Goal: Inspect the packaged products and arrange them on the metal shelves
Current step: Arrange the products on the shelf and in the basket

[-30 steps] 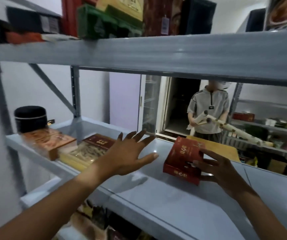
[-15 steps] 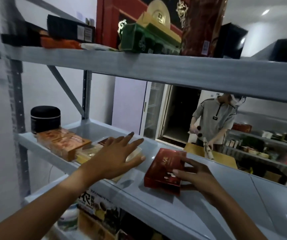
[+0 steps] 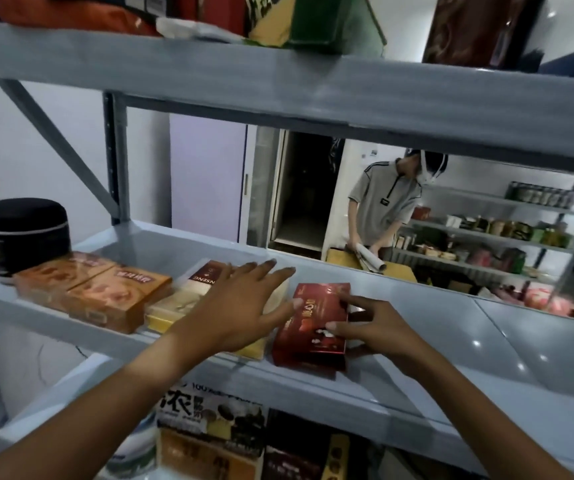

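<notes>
A grey metal shelf (image 3: 486, 355), glossy and flat, carries a row of boxes at a stockroom rack. A person's left hand (image 3: 240, 306) lies flat, fingers straight, over a pale ginseng box (image 3: 188, 299) beside two orange cartons (image 3: 105, 292). The right hand (image 3: 375, 327) grips a shiny red box (image 3: 313, 327) lying just beside them. A round black tin (image 3: 22, 233) stands far left.

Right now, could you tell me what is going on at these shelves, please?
A person is stocking the grey metal shelf. The right hand holds a flat red box with thumb and fingers, setting it beside a clear-lidded yellow ginseng box. The left hand lies flat and open on that box. Two orange boxes and a black round tin sit further left.
</notes>
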